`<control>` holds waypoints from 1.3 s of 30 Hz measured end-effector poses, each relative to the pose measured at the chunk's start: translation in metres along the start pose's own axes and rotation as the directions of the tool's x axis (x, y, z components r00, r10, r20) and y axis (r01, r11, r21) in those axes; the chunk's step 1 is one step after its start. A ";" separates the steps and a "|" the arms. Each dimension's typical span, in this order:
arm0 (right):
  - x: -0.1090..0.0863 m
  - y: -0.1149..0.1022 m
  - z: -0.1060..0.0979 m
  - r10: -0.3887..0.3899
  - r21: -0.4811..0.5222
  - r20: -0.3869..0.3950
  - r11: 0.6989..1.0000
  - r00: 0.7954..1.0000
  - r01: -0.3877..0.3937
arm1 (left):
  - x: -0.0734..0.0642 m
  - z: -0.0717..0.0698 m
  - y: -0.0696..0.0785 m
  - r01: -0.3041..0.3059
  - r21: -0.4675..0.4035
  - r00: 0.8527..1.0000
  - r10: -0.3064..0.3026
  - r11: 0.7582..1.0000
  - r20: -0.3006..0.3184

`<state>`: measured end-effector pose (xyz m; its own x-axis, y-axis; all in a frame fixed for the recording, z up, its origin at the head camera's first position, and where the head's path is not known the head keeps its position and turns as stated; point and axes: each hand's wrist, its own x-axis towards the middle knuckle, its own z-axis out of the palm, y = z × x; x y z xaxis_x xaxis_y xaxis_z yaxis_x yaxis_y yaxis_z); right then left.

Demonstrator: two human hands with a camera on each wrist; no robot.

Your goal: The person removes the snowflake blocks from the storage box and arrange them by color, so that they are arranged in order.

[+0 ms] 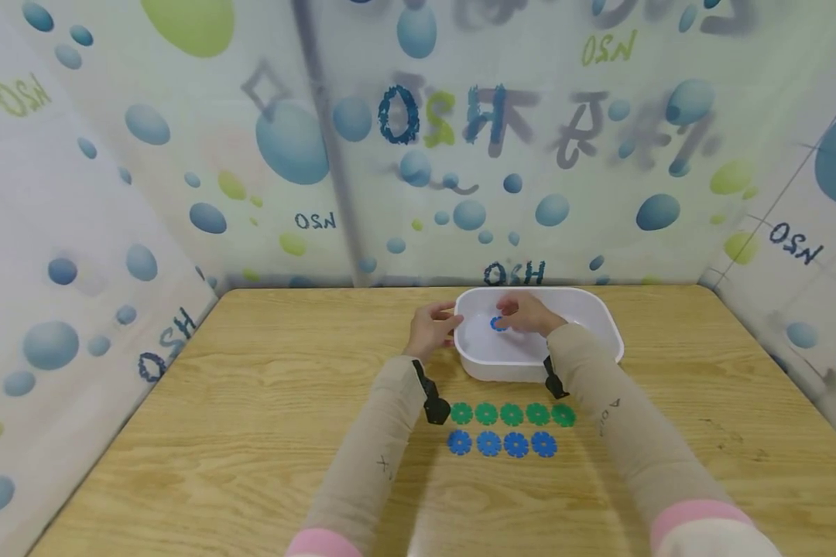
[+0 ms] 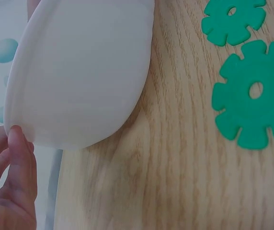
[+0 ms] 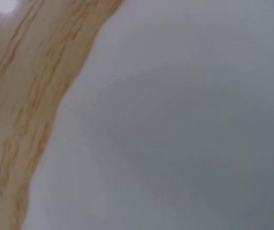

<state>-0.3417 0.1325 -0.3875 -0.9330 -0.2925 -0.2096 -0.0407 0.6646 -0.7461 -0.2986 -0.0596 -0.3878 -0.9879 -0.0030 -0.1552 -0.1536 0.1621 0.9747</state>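
Observation:
My left hand [image 1: 430, 329] holds the left end of a white plastic basin [image 1: 539, 373], its thumb and fingers at the rim in the left wrist view. Inside the basin, my right hand [image 1: 528, 313] reaches down with bent fingers. A blue notched interlocking disc [image 1: 496, 324] shows right at its fingertips, partly covered by them; I cannot tell whether they pinch it. In front of the basin lie a row of green interlocking discs [image 1: 512, 415] and, nearer me, a row of blue ones [image 1: 516, 445]. The right wrist view shows only the basin's blurred white surface and some table.
The wooden table [image 1: 286, 402] carries everything. A patterned curtain [image 1: 404, 186] hangs behind it and along both sides. Dark wrist straps [image 1: 435, 402] sit over my beige sleeves, close to the disc rows.

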 end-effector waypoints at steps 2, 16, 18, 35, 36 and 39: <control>0.001 0.001 0.000 -0.012 -0.018 0.014 1.000 1.000 0.012 | 0.000 0.000 0.000 0.002 0.004 1.000 -0.002 1.000 0.000; 0.007 0.005 0.005 -0.039 -0.093 0.092 0.995 0.995 0.047 | 0.000 -0.001 -0.001 -0.027 0.008 1.000 0.026 1.000 0.014; 0.007 0.005 0.006 -0.036 -0.098 0.108 0.994 0.993 0.047 | -0.001 -0.001 -0.001 -0.024 0.008 1.000 0.024 1.000 0.009; 0.003 0.002 0.010 -0.026 -0.133 0.166 0.990 0.986 0.048 | 0.000 -0.001 -0.001 -0.010 0.012 1.000 0.010 1.000 0.002; 0.003 0.003 0.010 -0.035 -0.136 0.169 0.989 0.985 0.058 | 0.000 0.000 -0.001 -0.010 0.014 1.000 0.010 1.000 0.001; 0.004 0.004 0.010 -0.058 -0.139 0.175 0.987 0.983 0.083 | 0.000 0.000 -0.001 -0.008 0.017 1.000 0.008 1.000 0.003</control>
<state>-0.3419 0.1270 -0.3979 -0.8520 -0.4465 -0.2734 -0.1676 0.7273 -0.6656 -0.2984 -0.0599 -0.3890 -0.9890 0.0011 -0.1477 -0.1451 0.1784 0.9732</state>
